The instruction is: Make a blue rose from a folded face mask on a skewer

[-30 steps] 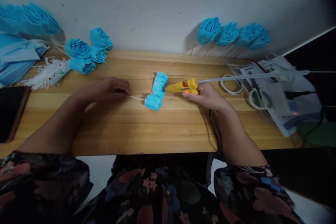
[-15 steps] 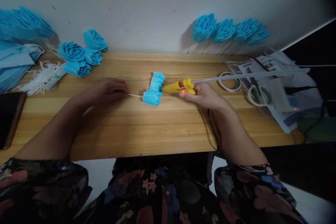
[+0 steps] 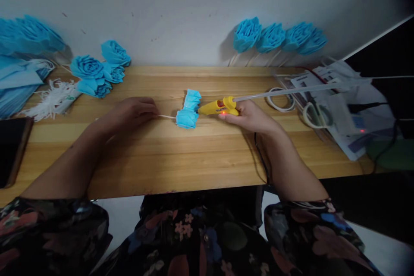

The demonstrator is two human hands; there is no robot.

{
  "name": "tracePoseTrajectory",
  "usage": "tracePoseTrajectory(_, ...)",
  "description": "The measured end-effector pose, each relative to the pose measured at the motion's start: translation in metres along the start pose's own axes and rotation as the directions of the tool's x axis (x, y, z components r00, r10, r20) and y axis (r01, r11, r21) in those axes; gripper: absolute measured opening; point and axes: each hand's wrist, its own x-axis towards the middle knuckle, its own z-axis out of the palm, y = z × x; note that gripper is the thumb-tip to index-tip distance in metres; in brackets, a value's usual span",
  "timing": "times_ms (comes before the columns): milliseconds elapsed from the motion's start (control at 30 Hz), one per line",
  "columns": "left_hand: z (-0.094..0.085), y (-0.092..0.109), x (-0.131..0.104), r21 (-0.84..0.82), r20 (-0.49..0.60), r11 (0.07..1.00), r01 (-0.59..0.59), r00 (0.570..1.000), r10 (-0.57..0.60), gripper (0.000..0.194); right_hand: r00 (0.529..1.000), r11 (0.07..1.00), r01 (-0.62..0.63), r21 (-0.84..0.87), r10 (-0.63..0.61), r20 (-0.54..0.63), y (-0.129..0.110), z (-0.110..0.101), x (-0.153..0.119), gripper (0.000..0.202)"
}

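Note:
My left hand point(image 3: 137, 111) pinches a thin pale stick point(image 3: 167, 116) by its left end. At the stick's other end is a pleated light-blue strip point(image 3: 187, 118), partly wrapped around it, with a folded tail point(image 3: 193, 98) reaching away from me. My right hand point(image 3: 254, 116) is closed around a yellow hot glue gun point(image 3: 217, 106) with a red light glowing on it. The gun's nozzle points left and meets the strip's right side; whether it touches is hard to tell. A long clear glue stick point(image 3: 278, 92) sticks out of the gun's back.
Finished blue flowers point(image 3: 87, 67) lie at the back left, beside a bundle of white strings point(image 3: 53, 99) and a phone point(image 3: 13, 148). More stemmed flowers point(image 3: 247, 34) lean on the wall at right. White tape point(image 3: 280, 100), scissors point(image 3: 317, 115) and papers point(image 3: 355, 146) lie at right.
Both hands keep their holds, and the glue gun stays by the blue strip with hardly any movement. The whole view has shifted slightly.

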Motion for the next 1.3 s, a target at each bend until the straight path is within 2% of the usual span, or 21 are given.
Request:
tracePoseTrajectory(233, -0.002, 0.000, 0.000, 0.048, 0.031, 0.999, 0.009, 0.999, -0.011, 0.038, 0.998, 0.997, -0.070, -0.045, 0.070, 0.004, 0.004, -0.016, -0.003, 0.058)
tracePoseTrajectory(367, 0.002, -0.002, 0.000, 0.057, 0.025, 0.998, 0.022, 0.999, -0.024, 0.039, 0.995, 0.998, -0.058, 0.030, 0.061, -0.082, 0.008, -0.020, -0.004, 0.066)
tracePoseTrajectory(533, 0.000, 0.000, -0.001, 0.047, 0.012, 0.999, 0.019, 1.000, -0.020, 0.039, 0.980, 0.972, -0.095, 0.214, 0.130, -0.153, 0.013, -0.008, 0.002, 0.068)
tracePoseTrajectory(700, -0.015, 0.003, -0.004, -0.022, 0.106, 0.999, 0.023, 0.994, -0.020, 0.032, 0.974, 0.903, -0.124, 0.411, 0.189, -0.123, 0.017, 0.012, 0.010, 0.066)
tracePoseTrajectory(767, -0.016, 0.001, -0.005, -0.023, 0.109, 0.999, 0.030, 0.994, -0.027, 0.032, 0.971, 0.882, -0.130, 0.453, 0.206, -0.123, 0.016, 0.017, 0.011, 0.066)
tracePoseTrajectory(967, 0.000, -0.010, -0.002, 0.023, 0.008, 1.000, 0.007, 1.000, -0.007, 0.038, 0.966, 0.854, -0.120, 0.506, 0.218, -0.139, 0.012, 0.018, 0.009, 0.064)
tracePoseTrajectory(1100, 0.003, -0.009, 0.001, 0.056, -0.053, 0.998, -0.020, 0.998, 0.023, 0.040, 0.967, 0.857, -0.128, 0.499, 0.220, -0.130, 0.011, 0.018, 0.010, 0.069)
tracePoseTrajectory(1300, 0.000, -0.003, 0.004, -0.003, -0.020, 1.000, 0.004, 1.000, -0.004, 0.037, 0.961, 0.897, -0.116, 0.427, 0.210, -0.181, 0.012, 0.018, 0.010, 0.072)
